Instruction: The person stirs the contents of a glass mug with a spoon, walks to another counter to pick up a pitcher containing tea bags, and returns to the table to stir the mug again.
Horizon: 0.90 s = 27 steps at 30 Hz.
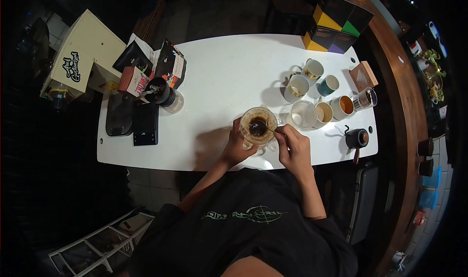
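Note:
A coffee dripper (pixel 249 119) with dark wet coffee in its middle and grounds round its inner wall is near the table's front edge. My left hand (pixel 237 148) is closed round the dripper's left side. My right hand (pixel 294 150), at its right, pinches a thin spoon (pixel 271 129) whose lower end dips into the coffee. Below the dripper shows part of a clear glass vessel, mostly hidden. Just right of it stands a clear glass server (pixel 302 114).
Several cups, among them an orange-lined cup (pixel 346 105), stand at the right on the white table (pixel 219 57). A black kettle (pixel 357 138) is at the right edge. Left are a hand grinder (pixel 162 92), a black scale (pixel 146 126) and a cream machine (pixel 90 48).

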### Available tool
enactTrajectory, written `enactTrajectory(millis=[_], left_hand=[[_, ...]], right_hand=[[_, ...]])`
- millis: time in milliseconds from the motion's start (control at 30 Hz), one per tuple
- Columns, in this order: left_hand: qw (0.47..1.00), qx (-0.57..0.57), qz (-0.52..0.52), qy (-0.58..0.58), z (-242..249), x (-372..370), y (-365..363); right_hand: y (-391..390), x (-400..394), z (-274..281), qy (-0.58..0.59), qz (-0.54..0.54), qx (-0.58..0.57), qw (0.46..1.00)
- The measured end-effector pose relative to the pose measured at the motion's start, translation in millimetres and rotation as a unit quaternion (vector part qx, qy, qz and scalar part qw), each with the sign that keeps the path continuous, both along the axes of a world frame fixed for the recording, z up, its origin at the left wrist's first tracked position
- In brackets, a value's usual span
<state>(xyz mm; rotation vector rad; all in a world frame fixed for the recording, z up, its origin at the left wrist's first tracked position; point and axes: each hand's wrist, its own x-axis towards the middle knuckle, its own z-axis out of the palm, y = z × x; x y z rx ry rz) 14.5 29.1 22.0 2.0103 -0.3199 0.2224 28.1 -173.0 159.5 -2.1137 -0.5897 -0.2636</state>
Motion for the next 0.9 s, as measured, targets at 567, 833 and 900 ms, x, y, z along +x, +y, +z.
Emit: enactTrajectory(millis=[567, 833, 900], left_hand=[[1.0, 0.003, -0.004, 0.028, 0.4, -0.5, 1.0], [1.0, -0.022, -0.005, 0.018, 0.4, 1.2, -0.5], [1.0, -0.004, -0.002, -0.009, -1.4, 1.4, 0.2]], right_hand=[[5.3, -4.9, 9.3, 0.06, -0.012, 0.014, 0.998], [3.6, -11.0, 23.9, 0.018, -0.017, 0.023, 0.999], [3.9, -11.2, 22.5, 0.034, -0.007, 0.008, 0.999]])
